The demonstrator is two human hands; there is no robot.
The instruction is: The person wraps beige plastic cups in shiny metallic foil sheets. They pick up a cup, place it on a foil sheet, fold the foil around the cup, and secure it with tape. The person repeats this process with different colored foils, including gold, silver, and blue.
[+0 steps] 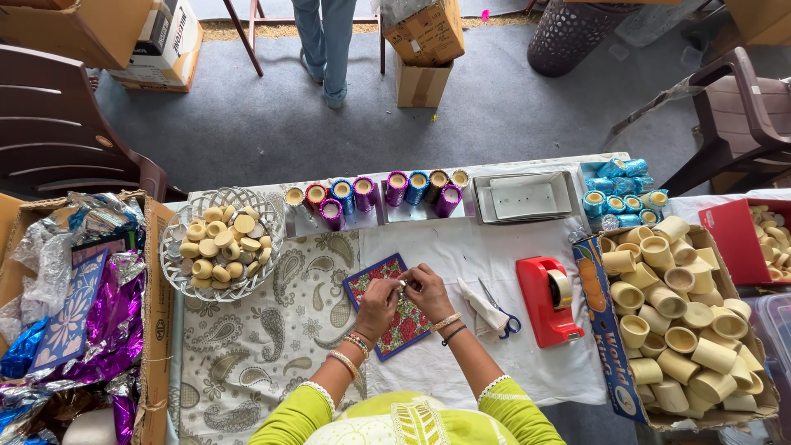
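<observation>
My left hand [377, 303] and my right hand [428, 290] meet over a red floral mat with a blue border [394, 306]. Together they pinch a small pale object [403, 285] between the fingertips; what it is I cannot tell. Both wrists carry bangles, and my sleeves are yellow-green. A white basket [175, 265] of cream round cups stands to the left of my hands. Behind the mat, foil-wrapped cups in purple, blue and red [367, 194] stand in rows on silver trays.
A red tape dispenser [546, 300] and blue-handled scissors [501, 314] lie right of my hands. A cardboard box of plain cream cups [685, 313] sits at right, a box of crumpled foil [74, 305] at left. A person's legs [325, 45] stand beyond the table, near chairs and cartons.
</observation>
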